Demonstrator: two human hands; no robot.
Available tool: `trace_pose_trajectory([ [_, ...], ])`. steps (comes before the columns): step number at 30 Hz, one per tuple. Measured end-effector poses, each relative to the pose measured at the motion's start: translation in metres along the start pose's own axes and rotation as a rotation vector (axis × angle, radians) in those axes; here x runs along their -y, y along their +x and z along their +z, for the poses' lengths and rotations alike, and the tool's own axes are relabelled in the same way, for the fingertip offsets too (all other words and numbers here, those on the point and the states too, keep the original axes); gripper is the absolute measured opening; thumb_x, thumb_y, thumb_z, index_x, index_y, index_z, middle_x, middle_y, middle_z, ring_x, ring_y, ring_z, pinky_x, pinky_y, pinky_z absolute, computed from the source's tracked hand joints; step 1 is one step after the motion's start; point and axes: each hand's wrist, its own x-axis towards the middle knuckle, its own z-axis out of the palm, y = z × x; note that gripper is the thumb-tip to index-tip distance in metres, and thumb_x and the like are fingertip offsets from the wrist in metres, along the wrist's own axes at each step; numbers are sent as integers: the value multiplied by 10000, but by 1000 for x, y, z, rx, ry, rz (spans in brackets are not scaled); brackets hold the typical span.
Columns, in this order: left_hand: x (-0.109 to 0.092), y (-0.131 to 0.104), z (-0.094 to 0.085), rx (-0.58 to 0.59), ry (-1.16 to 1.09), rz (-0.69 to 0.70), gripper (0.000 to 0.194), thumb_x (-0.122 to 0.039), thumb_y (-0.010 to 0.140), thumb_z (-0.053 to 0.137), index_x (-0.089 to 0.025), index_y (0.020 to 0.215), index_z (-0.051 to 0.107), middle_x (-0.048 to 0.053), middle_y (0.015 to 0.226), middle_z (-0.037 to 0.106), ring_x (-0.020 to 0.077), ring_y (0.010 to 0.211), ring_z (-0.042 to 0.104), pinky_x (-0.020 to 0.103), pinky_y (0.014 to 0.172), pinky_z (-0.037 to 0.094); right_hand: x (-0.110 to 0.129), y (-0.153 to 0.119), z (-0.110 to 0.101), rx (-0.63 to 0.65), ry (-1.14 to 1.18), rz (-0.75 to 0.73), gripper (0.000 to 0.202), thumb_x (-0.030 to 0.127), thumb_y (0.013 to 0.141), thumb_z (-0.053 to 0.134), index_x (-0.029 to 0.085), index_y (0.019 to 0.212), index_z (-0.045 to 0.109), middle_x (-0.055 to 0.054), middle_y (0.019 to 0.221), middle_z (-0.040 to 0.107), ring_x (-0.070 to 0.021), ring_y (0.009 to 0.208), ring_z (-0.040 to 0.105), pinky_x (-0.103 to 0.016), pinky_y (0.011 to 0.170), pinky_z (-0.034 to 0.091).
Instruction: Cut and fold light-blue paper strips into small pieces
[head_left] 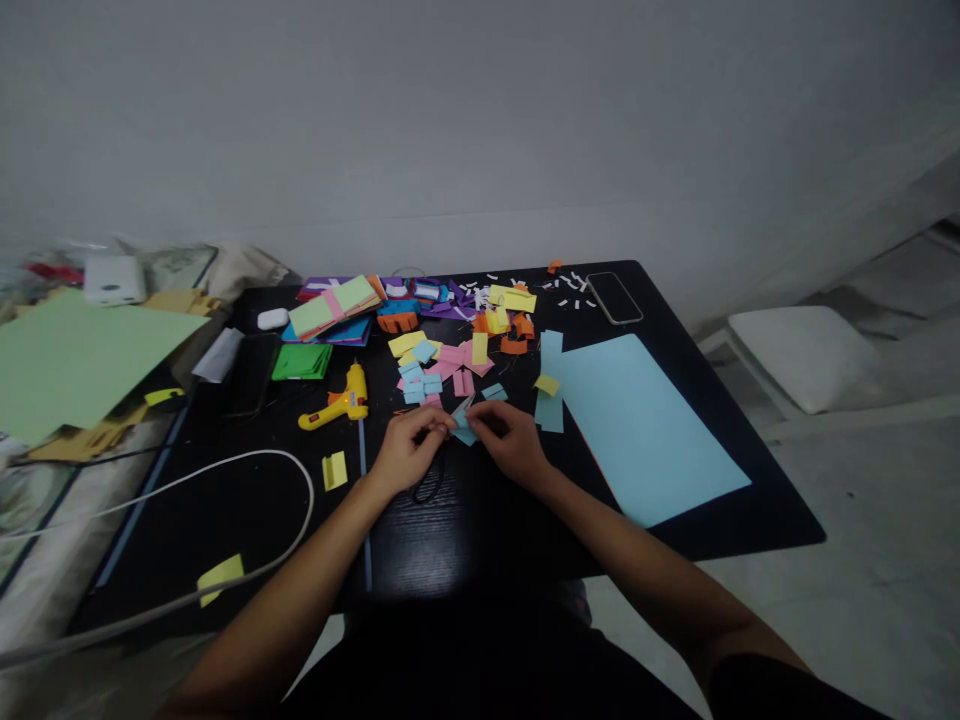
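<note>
My left hand [409,450] and my right hand [514,445] meet over the middle of the black table. Fingertips of both pinch a small light-blue piece of paper [464,434], one hand on each side. What looks like a pair of scissors lies beneath them, a black handle loop [429,492] showing by my left wrist. Just beyond my hands is a loose group of small folded paper pieces: blue [412,391], pink [463,383] and yellow [407,345]. Light-blue strips [551,350], with a yellow piece [547,385] on top, lie right of my right hand.
A large light-blue sheet [645,430] and a phone [614,298] lie on the right. Left are a yellow glue gun [346,400], green paper [302,361], a dark phone-like slab [253,374] and a white cable [300,465]. Paper scraps [574,285] are scattered along the back.
</note>
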Motion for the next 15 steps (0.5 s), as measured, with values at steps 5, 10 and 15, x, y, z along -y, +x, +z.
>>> trace_pose_trajectory([
  [5, 2, -1, -2, -102, 99, 28, 204, -193, 890, 566, -213, 886, 768, 41, 851, 782, 195, 770, 724, 310, 755, 546, 3, 2, -2, 56, -10, -18, 138, 299, 849, 730, 226, 965, 747, -62, 1049, 762, -209, 966, 725, -325, 831, 604],
  [10, 3, -1, -1, -128, 122, 35, 213, -198, 904, 575, -214, 941, 785, 53, 916, 795, 202, 815, 742, 319, 780, 566, -1, 3, -2, 59, 10, -14, 197, 274, 815, 761, 218, 1003, 753, -65, 1058, 727, -196, 989, 715, -308, 833, 623],
  [15, 4, -1, 0, -158, 131, 17, 218, -212, 928, 568, -207, 968, 782, 61, 948, 793, 203, 839, 742, 315, 774, 566, -4, 4, -4, 86, 76, 16, 225, 249, 800, 763, 217, 1023, 770, -65, 1076, 739, -190, 960, 730, -315, 856, 627],
])
